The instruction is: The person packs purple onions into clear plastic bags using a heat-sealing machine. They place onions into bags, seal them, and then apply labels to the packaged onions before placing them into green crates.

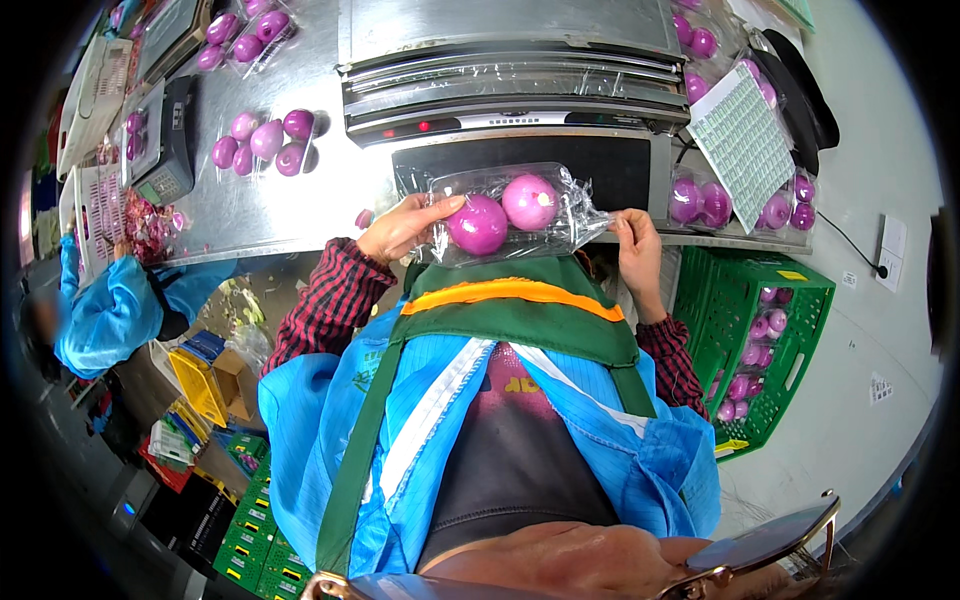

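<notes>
In front of my body I hold a clear plastic tray [505, 240] with two peeled purple onions in it, wrapped in loose film. My left hand [398, 228] grips the tray's left end, its thumb lying over the top beside the larger-looking onion [478, 224]. The paler onion [530, 202] sits to the right of it. At the right end, my right hand [638, 250] pinches the gathered tail of the plastic film [594, 222] between thumb and fingers. The fingers of my left hand under the tray are partly hidden.
Just beyond is a film-wrapping machine [520, 122] with a black plate [610, 175]. Peeled onions [266, 140] lie on the steel table to the left, near a scale [165, 160]. A green crate [750, 350] of packed onions stands at right. Another person [120, 310] works at far left.
</notes>
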